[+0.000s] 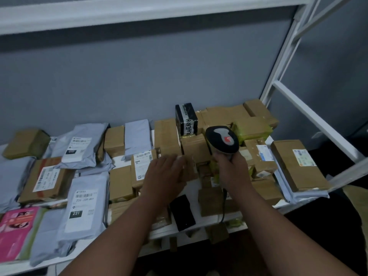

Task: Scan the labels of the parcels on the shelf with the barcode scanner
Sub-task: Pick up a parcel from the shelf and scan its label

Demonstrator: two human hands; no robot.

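Several cardboard boxes and grey mailer bags cover the white shelf [199,229]. My right hand [232,169] grips the handle of a black and grey barcode scanner [222,140], whose head with a red button points away over the middle boxes. Its cable [223,208] hangs down by my wrist. My left hand [166,173] lies flat, fingers straight, on a small brown box [189,168] in the middle. Just left of that hand, a box with a white barcode label [142,163] faces up.
A black box with white characters [186,119] stands upright at the back. A black flat item [182,212] lies near the shelf's front edge. Labelled grey bags [83,208] and a pink packet [17,230] lie left. A white frame post [284,50] rises at right.
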